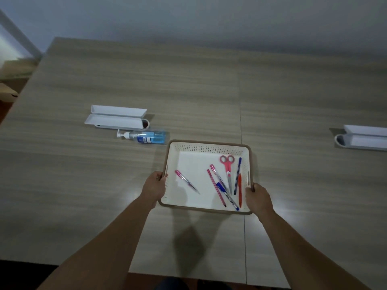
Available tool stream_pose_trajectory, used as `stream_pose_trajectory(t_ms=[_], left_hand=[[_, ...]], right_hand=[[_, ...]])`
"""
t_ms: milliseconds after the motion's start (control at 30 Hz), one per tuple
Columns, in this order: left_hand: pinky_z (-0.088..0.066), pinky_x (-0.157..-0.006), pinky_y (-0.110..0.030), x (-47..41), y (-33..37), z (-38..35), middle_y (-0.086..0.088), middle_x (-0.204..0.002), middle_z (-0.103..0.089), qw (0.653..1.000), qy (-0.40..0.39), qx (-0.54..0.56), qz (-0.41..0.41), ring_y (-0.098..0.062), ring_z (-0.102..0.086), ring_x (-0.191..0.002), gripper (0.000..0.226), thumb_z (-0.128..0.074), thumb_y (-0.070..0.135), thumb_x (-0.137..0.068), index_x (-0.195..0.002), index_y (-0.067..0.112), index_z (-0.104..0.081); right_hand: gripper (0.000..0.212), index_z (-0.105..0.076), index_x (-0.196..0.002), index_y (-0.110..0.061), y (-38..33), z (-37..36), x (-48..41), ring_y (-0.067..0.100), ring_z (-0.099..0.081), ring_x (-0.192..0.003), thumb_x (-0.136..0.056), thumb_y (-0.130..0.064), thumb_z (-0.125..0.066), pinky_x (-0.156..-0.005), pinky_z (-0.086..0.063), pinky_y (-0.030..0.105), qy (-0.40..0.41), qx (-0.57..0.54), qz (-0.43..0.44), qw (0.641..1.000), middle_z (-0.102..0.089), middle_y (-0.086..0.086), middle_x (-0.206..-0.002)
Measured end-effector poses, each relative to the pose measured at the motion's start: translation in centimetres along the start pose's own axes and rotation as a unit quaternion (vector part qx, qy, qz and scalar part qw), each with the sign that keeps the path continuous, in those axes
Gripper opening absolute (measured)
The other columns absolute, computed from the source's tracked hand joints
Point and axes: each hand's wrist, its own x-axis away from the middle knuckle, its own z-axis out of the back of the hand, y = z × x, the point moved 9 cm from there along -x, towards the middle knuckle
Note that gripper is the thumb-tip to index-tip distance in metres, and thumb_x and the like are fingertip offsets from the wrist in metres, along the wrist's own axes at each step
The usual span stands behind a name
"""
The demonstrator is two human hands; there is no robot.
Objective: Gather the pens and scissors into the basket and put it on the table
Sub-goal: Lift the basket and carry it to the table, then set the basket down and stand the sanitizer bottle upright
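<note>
Both sides of the basket (209, 147) are gripped so it stays level; our left hand (154, 186) and right hand (259, 198) curl their fingers around its rim near the handle slots; pens (222, 188) and scissors (227, 167) lie inside, over the table (104, 80)

A wood-grain table (209, 84) holding a white basket (209, 147), a blue pump bottle (144, 136) lying on its side just beside a white tray (117, 118), and another white tray (364, 139) at far right
</note>
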Motion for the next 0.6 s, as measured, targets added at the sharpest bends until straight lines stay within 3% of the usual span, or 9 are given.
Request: stream_pose_trajectory(t_ms=[100,167,267,367,533,600], left_hand=[[-0.061,-0.1,-0.05,-0.4,1.3,0.2,-0.01,-0.118,-0.08,0.999,0.019,-0.021,-0.023,-0.033,-0.076,-0.11,0.026,-0.056,0.022,-0.109,-0.127,0.014,-0.074],[-0.061,-0.102,-0.05,-0.6,2.4,0.5,-0.008,-0.118,-0.082,0.998,0.031,-0.029,-0.041,-0.031,-0.077,-0.109,0.03,-0.058,0.021,-0.107,-0.129,0.014,-0.078],[-0.062,-0.098,-0.045,-1.0,3.4,0.8,-0.006,-0.114,-0.084,0.998,0.039,-0.027,-0.049,-0.028,-0.078,-0.106,0.031,-0.06,0.023,-0.105,-0.126,0.017,-0.081],[-0.064,-0.098,-0.047,-1.6,3.9,1.2,-0.004,-0.113,-0.085,0.997,0.05,-0.022,-0.05,-0.027,-0.08,-0.106,0.032,-0.062,0.027,-0.104,-0.128,0.022,-0.082],[-0.068,-0.085,-0.055,-2.5,4.4,1.1,-0.004,-0.107,-0.085,0.997,0.045,-0.008,-0.063,-0.028,-0.082,-0.096,0.031,-0.061,0.029,-0.105,-0.129,0.024,-0.081],[-0.069,-0.083,-0.05,-2.5,4.9,1.0,0.0,-0.103,-0.085,0.997,0.038,0.013,-0.065,-0.025,-0.082,-0.094,0.028,-0.061,0.029,-0.106,-0.126,0.027,-0.081]], right_hand=[[0.021,-0.066,-0.105,-0.016,-0.6,0.0,-1.5,0.012,-0.064,-0.08,-0.107,-0.022,-0.045,-0.06,-0.045,0.025,-0.017,-0.002,0.012,1.0,-0.072,0.007,-0.101],[0.021,-0.065,-0.106,-0.018,-1.2,0.1,-2.5,0.012,-0.066,-0.081,-0.108,-0.024,-0.045,-0.063,-0.049,0.027,-0.027,0.003,0.024,0.999,-0.072,0.005,-0.1],[0.024,-0.068,-0.108,-0.016,-2.5,0.4,-3.9,0.015,-0.067,-0.079,-0.109,-0.027,-0.047,-0.07,-0.056,0.033,-0.036,0.002,0.041,0.999,-0.072,0.004,-0.094],[0.025,-0.07,-0.11,-0.015,-3.6,0.7,-4.9,0.025,-0.072,-0.09,-0.108,-0.028,-0.048,-0.085,-0.06,0.041,-0.037,0.0,0.05,0.998,-0.075,0.008,-0.1],[0.025,-0.07,-0.11,-0.014,-5.1,1.1,-6.0,0.026,-0.073,-0.089,-0.109,-0.027,-0.048,-0.083,-0.06,0.04,-0.037,0.012,0.058,0.998,-0.076,0.009,-0.101],[0.025,-0.069,-0.113,-0.013,-5.6,1.3,-6.3,0.025,-0.072,-0.088,-0.109,-0.025,-0.048,-0.084,-0.061,0.041,-0.039,0.018,0.055,0.998,-0.076,0.01,-0.103]])
